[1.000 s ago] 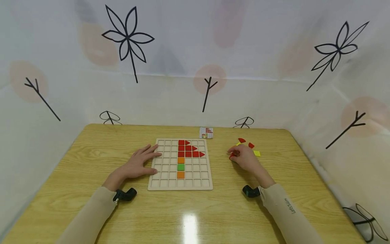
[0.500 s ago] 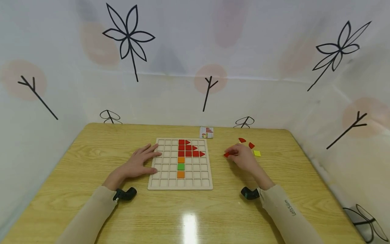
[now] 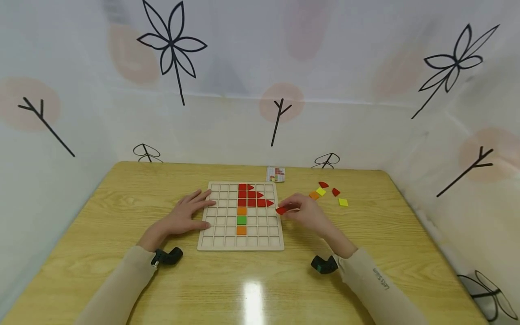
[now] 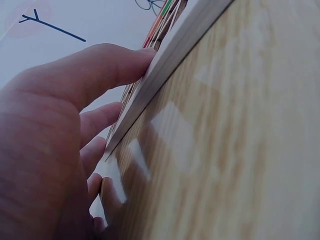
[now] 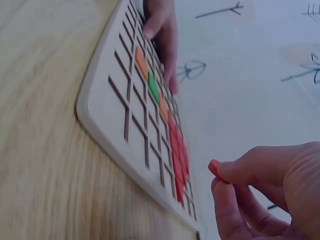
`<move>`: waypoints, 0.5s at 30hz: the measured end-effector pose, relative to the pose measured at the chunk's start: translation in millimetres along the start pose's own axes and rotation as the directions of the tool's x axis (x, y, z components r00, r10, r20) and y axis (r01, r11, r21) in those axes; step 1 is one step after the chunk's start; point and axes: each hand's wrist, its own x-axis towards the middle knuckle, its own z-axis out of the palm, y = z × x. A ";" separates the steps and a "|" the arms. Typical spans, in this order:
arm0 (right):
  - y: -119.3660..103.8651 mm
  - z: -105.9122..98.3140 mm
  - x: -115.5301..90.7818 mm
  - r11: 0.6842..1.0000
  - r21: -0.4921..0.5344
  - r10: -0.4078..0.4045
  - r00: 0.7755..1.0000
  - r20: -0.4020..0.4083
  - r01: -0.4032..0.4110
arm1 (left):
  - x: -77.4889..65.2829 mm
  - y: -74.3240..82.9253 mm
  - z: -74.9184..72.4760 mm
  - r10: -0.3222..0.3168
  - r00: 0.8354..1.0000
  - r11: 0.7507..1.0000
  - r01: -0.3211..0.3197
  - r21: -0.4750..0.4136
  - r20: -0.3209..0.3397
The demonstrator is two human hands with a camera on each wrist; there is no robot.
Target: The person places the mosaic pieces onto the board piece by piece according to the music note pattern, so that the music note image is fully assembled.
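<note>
A wooden grid board point(image 3: 223, 246) lies on the table with red, orange and green tiles set in some of its squares. My left hand point(image 3: 184, 216) rests on the board's left edge, fingers spread; in the left wrist view its thumb point(image 4: 120, 65) touches the rim. Between thumb and fingers my right hand point(image 3: 306, 214) pinches a small red tile point(image 3: 281, 211), held at the board's right edge. That red tile point(image 5: 215, 167) shows only partly in the right wrist view, so its full outline is hidden by the fingertips.
Right of the board lie loose pieces: two red ones point(image 3: 323, 184), an orange tile point(image 3: 314, 195), and two yellow tiles point(image 3: 343, 202). Behind the board is a small pattern card point(image 3: 276, 174). A patterned cloth point(image 3: 227, 131) hangs beyond the table's back edge.
My right hand has picked up the red tile from among the loose pieces and moved left with it to the board's edge. The left hand stays in place.
</note>
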 end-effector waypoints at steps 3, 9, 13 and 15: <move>-6.3 9.5 0.4 1.000 0.022 -0.011 0.999 0.037 0.010 | 0.5 -0.3 -0.5 -0.002 1.000 1.000 0.002 0.002 0.002; -11.1 37.3 1.6 0.997 0.010 -0.078 0.989 0.125 0.077 | 0.9 -0.1 -0.7 -0.001 1.000 1.000 0.001 0.000 0.001; -16.8 54.6 0.8 0.994 0.036 -0.110 0.975 0.191 0.105 | 1.0 0.0 -0.8 0.001 1.000 1.000 -0.001 0.001 0.000; -20.1 61.4 0.1 0.992 0.039 -0.125 0.969 0.215 0.119 | 0.9 0.3 -0.9 0.001 1.000 1.000 -0.001 -0.002 0.000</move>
